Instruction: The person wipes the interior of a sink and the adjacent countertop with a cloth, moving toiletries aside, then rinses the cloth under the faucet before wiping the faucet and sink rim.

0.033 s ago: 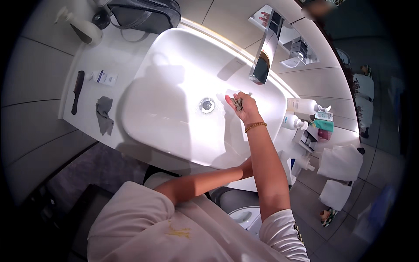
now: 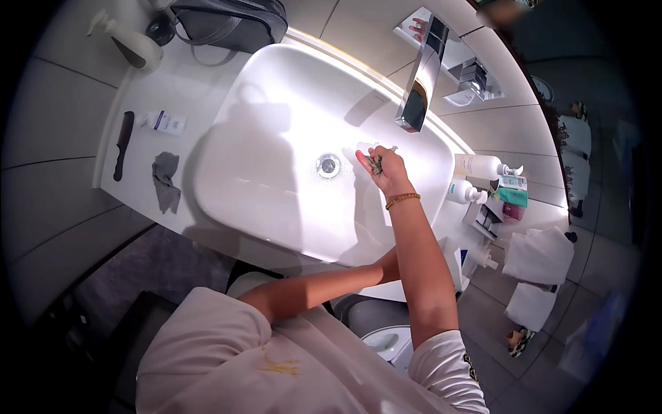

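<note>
My right hand (image 2: 391, 171) hangs over the right half of a white basin (image 2: 224, 155), fingers closed round a small crumpled grey-green thing (image 2: 375, 164) whose kind I cannot make out. A beaded bracelet (image 2: 402, 200) circles that wrist. Just left of the fingers lies the metal drain (image 2: 329, 165), and a chrome faucet (image 2: 417, 86) juts out above the hand without touching it. My left forearm (image 2: 324, 290) crosses low in front of the basin and passes beneath the right one, which hides the left hand's fingers.
A comb (image 2: 123, 146), a small white tube (image 2: 169, 123) and a grey cloth (image 2: 165, 182) lie on the left counter. Behind them are a pump bottle (image 2: 134, 50) and a grey bag (image 2: 231, 26). Pump bottles (image 2: 477, 167) and small packages (image 2: 512, 199) crowd the basin's right side.
</note>
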A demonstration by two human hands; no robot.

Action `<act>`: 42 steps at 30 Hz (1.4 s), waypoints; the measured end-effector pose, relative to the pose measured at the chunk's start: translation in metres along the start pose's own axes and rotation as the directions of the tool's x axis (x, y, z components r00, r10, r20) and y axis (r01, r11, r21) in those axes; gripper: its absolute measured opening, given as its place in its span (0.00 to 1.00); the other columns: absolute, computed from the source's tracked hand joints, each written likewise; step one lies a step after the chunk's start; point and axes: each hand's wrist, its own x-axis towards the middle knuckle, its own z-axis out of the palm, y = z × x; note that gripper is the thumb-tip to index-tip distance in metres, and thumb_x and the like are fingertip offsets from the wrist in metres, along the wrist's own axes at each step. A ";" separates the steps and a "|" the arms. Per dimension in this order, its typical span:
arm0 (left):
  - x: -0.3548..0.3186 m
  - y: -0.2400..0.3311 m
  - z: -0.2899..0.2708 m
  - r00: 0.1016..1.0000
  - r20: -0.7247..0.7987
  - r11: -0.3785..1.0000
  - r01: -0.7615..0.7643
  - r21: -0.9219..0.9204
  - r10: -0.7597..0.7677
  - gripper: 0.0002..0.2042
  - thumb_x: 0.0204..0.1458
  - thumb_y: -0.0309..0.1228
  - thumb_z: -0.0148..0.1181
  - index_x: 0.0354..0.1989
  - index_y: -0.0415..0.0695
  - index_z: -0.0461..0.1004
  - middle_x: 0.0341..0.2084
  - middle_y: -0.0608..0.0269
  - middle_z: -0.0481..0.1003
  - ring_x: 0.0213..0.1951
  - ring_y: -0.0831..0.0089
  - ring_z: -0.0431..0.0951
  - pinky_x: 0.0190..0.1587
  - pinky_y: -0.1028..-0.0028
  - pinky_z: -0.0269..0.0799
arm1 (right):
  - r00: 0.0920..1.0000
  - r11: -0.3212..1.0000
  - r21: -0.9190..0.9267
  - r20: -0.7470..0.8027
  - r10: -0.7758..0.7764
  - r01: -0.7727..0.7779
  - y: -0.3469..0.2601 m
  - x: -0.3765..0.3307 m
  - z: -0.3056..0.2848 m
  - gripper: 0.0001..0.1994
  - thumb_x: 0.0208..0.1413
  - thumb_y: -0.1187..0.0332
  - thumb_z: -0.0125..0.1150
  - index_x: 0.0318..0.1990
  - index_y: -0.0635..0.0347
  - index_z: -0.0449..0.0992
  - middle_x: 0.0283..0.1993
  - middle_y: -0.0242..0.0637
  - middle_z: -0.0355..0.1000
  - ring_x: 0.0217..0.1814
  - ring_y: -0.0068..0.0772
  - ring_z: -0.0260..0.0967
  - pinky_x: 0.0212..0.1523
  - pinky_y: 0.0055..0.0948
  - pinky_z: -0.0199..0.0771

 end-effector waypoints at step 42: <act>-0.317 0.116 -0.146 0.750 -0.581 0.734 0.195 0.651 0.316 0.11 0.43 0.13 0.42 0.20 0.40 0.72 0.15 0.60 0.73 0.17 0.73 0.72 0.21 0.75 0.67 | 0.783 -0.266 -0.891 0.450 -0.428 0.367 0.073 -0.006 -0.006 0.12 0.54 0.56 0.62 0.32 0.53 0.81 0.32 0.39 0.74 0.35 0.44 0.75 0.35 0.39 0.74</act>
